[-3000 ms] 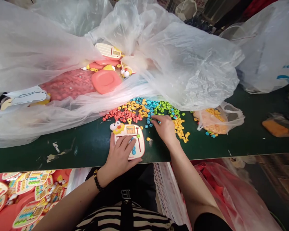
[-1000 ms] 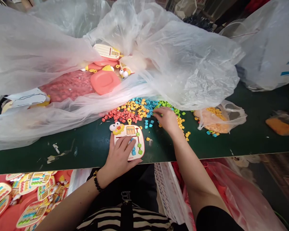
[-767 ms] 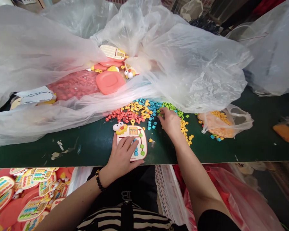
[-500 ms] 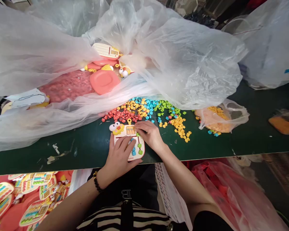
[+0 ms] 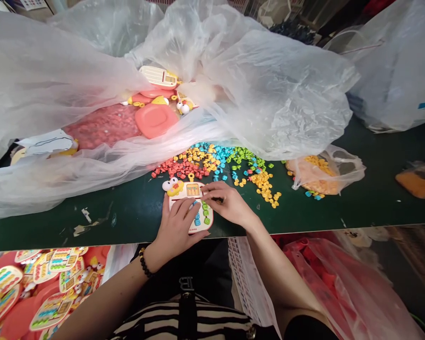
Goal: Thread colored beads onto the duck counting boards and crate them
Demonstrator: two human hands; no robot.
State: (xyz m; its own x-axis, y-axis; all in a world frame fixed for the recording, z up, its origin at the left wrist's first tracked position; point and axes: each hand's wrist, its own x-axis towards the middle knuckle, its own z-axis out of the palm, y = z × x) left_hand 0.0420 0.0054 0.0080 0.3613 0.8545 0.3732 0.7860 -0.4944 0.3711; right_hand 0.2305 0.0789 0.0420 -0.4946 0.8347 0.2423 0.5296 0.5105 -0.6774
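Observation:
A cream toy board [image 5: 198, 228] with a red edge and a yellow bug-eyed head [image 5: 173, 186] lies near the table's front edge. Across its left half my left hand [image 5: 179, 219] is spread, gripping it with the thumb along the bottom edge. Blue beads [image 5: 197, 218] show in a slot beside those fingers. Green beads [image 5: 206, 213] sit close together in the right slot. My right hand [image 5: 230, 203] has its fingers bent together at the board's right side, by the uppermost green bead. Whatever is between these fingertips is hidden.
Loose red beads [image 5: 180, 168], blue, green and yellow beads [image 5: 264, 185] lie behind the board. Large clear plastic bags [image 5: 255, 85] cover the back. A small bag of yellow pieces [image 5: 313, 174] stands right. Finished-looking toy boards [image 5: 51, 311] pile up below left; a pink bag [image 5: 333, 278] hangs low right.
My right hand's fingers have moved slightly down and right from the board's top window. The upper green bead has slid down, closer to the others. My left hand keeps its hold.

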